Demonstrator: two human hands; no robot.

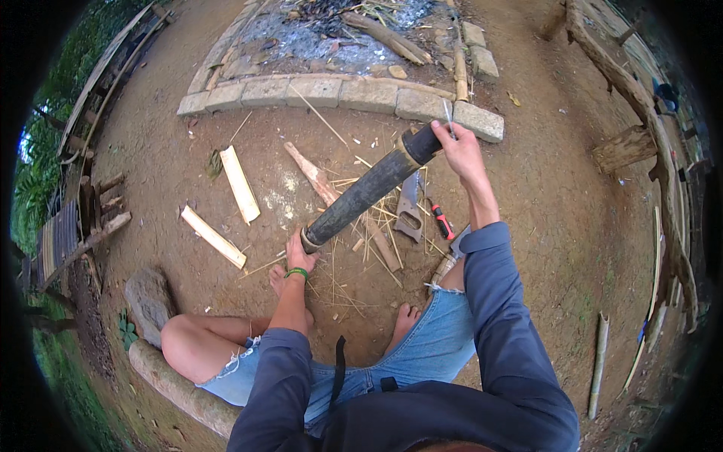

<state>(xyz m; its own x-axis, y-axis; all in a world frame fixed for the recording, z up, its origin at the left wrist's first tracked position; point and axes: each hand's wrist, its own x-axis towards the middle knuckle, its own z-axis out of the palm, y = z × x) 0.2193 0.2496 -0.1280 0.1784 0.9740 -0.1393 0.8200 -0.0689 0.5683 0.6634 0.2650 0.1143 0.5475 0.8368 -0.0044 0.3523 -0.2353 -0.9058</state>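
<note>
A dark, thick bamboo tube [365, 193] slants in front of me, from low near my left leg up to the right. My left hand [300, 256], with a green band at the wrist, is closed around its lower end. At the upper end, past a pale ring in the bamboo, my right hand [461, 151] is closed in a pinch on a thin, pale, pointed thing [449, 120] that sticks up beside the rim. Its kind is too small to tell. Beneath the tube lie a handsaw [410, 209], a red-and-black handled tool [441, 223] and a wooden board [380, 239].
Split bamboo pieces [239, 185] lie on the dirt at the left, among scattered thin sticks [350, 279]. Ahead, stone blocks [312, 92] edge an ashy fire pit [324, 47] with a log [388, 38]. A rock [149, 301] stands by my left knee.
</note>
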